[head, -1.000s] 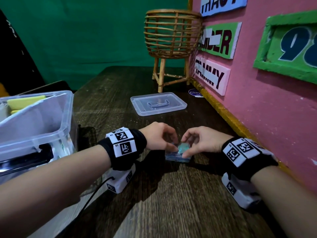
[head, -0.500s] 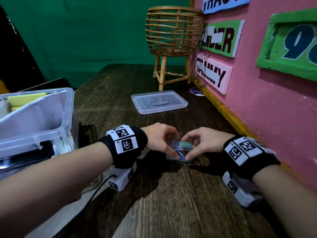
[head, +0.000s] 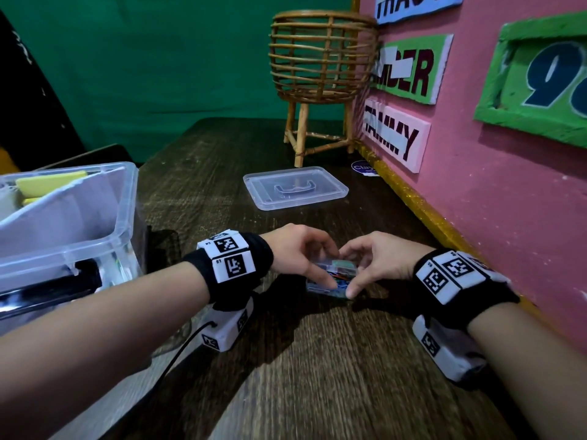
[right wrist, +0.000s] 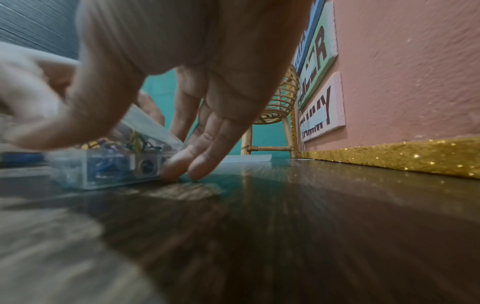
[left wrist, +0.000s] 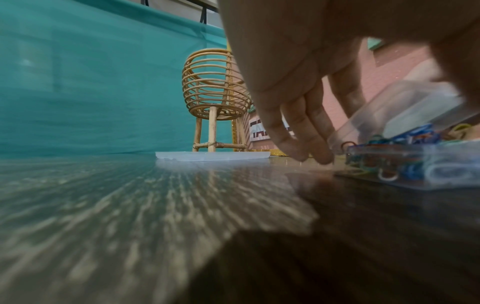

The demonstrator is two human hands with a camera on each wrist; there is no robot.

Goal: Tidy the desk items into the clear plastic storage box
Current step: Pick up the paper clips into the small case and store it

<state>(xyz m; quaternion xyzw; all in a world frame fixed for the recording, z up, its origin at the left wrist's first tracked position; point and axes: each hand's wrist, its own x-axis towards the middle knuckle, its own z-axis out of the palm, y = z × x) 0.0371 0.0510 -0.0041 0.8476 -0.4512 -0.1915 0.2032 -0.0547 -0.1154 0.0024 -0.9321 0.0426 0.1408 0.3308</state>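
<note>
Tabletop (head: 317, 376) of dark wood grain runs along a pink wall (head: 508, 201) hung with name signs. Clear plastic storage box (head: 104, 223) stands open at its left edge, with yellow pieces (head: 47, 182) lying near the top and a dark item (head: 47, 287) low against its front wall; what else is in it cannot be told. Farther back stands a rattan basket (head: 320, 58) on legs, and in front of it the box's clear lid (head: 295, 187) lies flat on the wood. Nearest the person sits a small clear case (head: 332, 276) of coloured paper clips (left wrist: 389, 142), its hinged cover (left wrist: 405, 107) tilted up. Left hand (head: 298, 249) and right hand (head: 378, 262) each have a grip on this case, fingers curled round its opposite sides, with the right fingertips (right wrist: 182, 164) touching the wood beside it.
</note>
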